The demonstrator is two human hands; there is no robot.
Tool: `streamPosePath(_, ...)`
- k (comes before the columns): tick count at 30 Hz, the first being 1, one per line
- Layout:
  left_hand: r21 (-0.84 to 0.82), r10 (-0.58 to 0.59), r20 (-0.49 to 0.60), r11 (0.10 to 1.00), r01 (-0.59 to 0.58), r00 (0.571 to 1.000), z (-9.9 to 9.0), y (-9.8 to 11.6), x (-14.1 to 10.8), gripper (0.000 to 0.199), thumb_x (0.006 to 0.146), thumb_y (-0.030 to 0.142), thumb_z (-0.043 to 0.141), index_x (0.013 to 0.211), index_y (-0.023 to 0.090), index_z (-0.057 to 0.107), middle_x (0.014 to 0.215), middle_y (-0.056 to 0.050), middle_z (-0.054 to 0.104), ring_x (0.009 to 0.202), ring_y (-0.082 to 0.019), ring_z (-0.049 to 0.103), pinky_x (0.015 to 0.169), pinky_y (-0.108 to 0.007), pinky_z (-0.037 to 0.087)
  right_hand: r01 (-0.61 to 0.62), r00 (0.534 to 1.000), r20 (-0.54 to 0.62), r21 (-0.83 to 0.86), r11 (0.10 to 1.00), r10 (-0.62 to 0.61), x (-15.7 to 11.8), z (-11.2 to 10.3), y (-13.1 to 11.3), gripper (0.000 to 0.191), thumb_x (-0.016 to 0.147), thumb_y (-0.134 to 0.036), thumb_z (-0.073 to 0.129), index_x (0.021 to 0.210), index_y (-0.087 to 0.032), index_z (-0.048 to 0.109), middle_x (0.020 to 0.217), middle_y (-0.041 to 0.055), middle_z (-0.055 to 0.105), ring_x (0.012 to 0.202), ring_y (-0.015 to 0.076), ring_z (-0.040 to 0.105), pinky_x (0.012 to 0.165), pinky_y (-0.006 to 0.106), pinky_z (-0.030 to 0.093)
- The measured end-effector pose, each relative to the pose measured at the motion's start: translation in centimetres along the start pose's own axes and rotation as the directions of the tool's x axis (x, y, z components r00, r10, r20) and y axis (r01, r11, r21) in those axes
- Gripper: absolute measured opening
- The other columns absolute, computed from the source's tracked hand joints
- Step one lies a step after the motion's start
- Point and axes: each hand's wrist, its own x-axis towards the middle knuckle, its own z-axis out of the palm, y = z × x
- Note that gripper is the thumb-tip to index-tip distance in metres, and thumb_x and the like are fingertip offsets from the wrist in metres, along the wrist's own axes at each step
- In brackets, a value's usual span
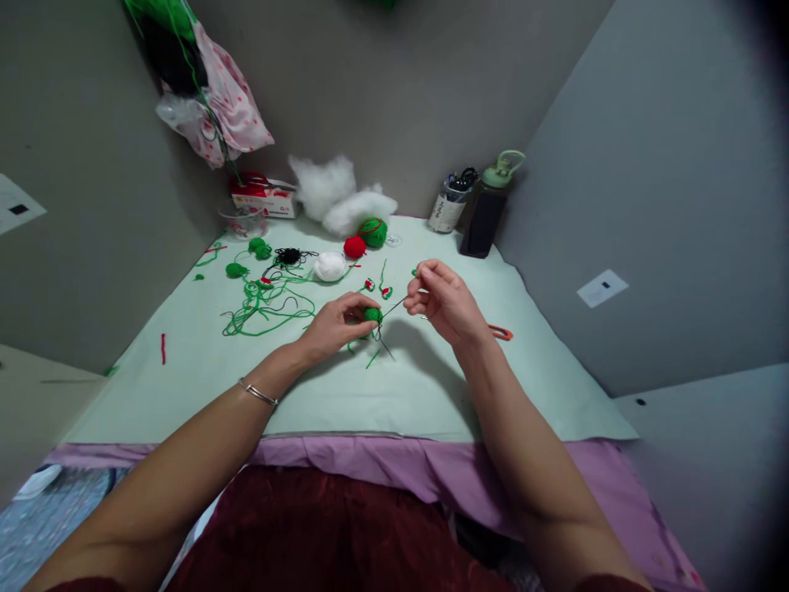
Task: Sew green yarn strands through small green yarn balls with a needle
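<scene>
My left hand [338, 325] is closed round a small green crocheted ball [373, 315], thumb and fingers pinching it just above the table. A dark strand of yarn [394, 307] runs taut from the ball up to my right hand [442, 296], whose fingers are pinched together on it. Loose dark ends [385, 349] hang below the ball, and short green yarn pieces [372, 359] lie beneath. Two small red, white and green crocheted pieces [386, 292] rest just beyond my hands. Whether my right hand also holds a needle I cannot make out.
Behind lie a white yarn ball [329, 265], a red one [354, 247], a green one [373, 233] and white stuffing [333, 193]. Tangled green yarn [265, 308] spreads at left. A bottle [485, 218] and pen cup [447, 210] stand back right; an orange-handled tool [500, 332] lies right.
</scene>
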Motion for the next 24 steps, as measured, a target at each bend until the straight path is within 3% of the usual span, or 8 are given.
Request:
streamPosePath(3,0.041,-0.002,0.043,0.999,0.0,0.999,0.0,-0.1,0.0,0.023,0.074,0.025,0.077,0.097,0.019,0.075,0.099,-0.008,0.068,0.08,-0.018,0.064,0.077,-0.036,0.053,0.124,0.983,-0.146,0.079,0.989,-0.111,0.4,-1.3,-0.7,0.036,0.079,-0.042,0.082,0.086,-0.023,0.052,0.063,-0.0083,0.056,0.061,0.0086,0.065,0.058,0.018,0.055)
streamPosePath(7,0.122,-0.021,0.13,0.993,0.005,0.991,-0.1,-0.1,0.0,0.02,0.075,0.021,0.071,0.095,0.019,0.072,0.096,-0.005,0.066,0.08,-0.016,0.061,0.076,-0.032,0.051,0.33,0.884,-0.401,0.176,0.927,-0.238,1.5,-3.7,-1.2,0.026,0.088,-0.029,0.075,0.081,-0.022,0.051,0.058,-0.01,0.052,0.059,0.0052,0.063,0.064,0.016,0.057)
streamPosePath(10,0.133,-0.051,0.186,0.991,0.027,0.981,-0.1,0.1,-0.1,0.017,0.075,0.018,0.069,0.092,0.019,0.07,0.095,-0.003,0.066,0.08,-0.014,0.06,0.076,-0.03,0.049,0.398,0.833,-0.495,0.228,0.888,-0.247,2.1,-5.1,-1.2,0.023,0.088,-0.022,0.073,0.079,-0.02,0.052,0.056,-0.0106,0.05,0.057,0.0043,0.061,0.062,0.014,0.056)
streamPosePath(13,0.096,-0.084,0.208,0.993,0.065,0.974,-0.1,0.2,-0.1,0.016,0.076,0.021,0.07,0.092,0.019,0.069,0.089,-0.003,0.066,0.078,-0.014,0.059,0.072,-0.029,0.048,0.412,0.813,-0.527,0.216,0.885,-0.249,2.2,-5.7,-1.0,0.022,0.088,-0.021,0.072,0.079,-0.02,0.051,0.056,-0.0103,0.05,0.056,0.0046,0.061,0.06,0.015,0.055)
streamPosePath(16,-0.005,-0.109,0.178,0.994,0.112,0.978,-0.2,-0.1,0.0,0.026,0.075,0.024,0.075,0.1,0.019,0.068,0.089,-0.003,0.066,0.076,-0.014,0.059,0.069,-0.029,0.049,0.387,0.822,-0.5,0.136,0.912,-0.275,2.1,-5.6,-0.9,0.019,0.087,-0.022,0.07,0.082,-0.02,0.052,0.058,-0.0096,0.051,0.058,0.0055,0.061,0.061,0.016,0.055)
streamPosePath(18,-0.098,-0.116,0.138,0.987,0.13,0.984,-0.3,-0.4,0.2,0.035,0.074,0.025,0.078,0.106,0.019,0.065,0.094,-0.003,0.065,0.075,-0.013,0.061,0.071,-0.03,0.051,0.336,0.852,-0.44,0.047,0.941,-0.283,1.9,-5.0,-0.9,0.017,0.083,-0.022,0.069,0.091,-0.021,0.054,0.06,-0.0094,0.052,0.057,0.0067,0.061,0.055,0.017,0.051)
streamPosePath(21,-0.148,-0.108,0.082,0.982,0.119,0.991,-0.4,-0.6,0.3,0.035,0.075,0.027,0.08,0.104,0.019,0.063,0.097,-0.003,0.065,0.075,-0.012,0.061,0.073,-0.03,0.052,0.245,0.922,-0.28,-0.119,0.962,-0.269,1.4,-3.4,-0.6,0.024,0.08,-0.023,0.066,0.103,-0.023,0.056,0.063,-0.0085,0.055,0.053,0.0083,0.057,0.046,0.018,0.04)
streamPosePath(24,-0.104,-0.055,-0.001,0.993,0.055,0.998,-0.3,-0.6,0.3,0.03,0.075,0.026,0.08,0.1,0.019,0.064,0.097,-0.003,0.066,0.081,-0.014,0.062,0.074,-0.03,0.052,0.166,0.975,-0.086,-0.336,0.927,-0.206,0.6,-1.2,0.3,0.015,0.083,-0.03,0.064,0.093,-0.019,0.061,0.062,-0.0051,0.057,0.051,0.0091,0.053,0.049,0.022,0.039)
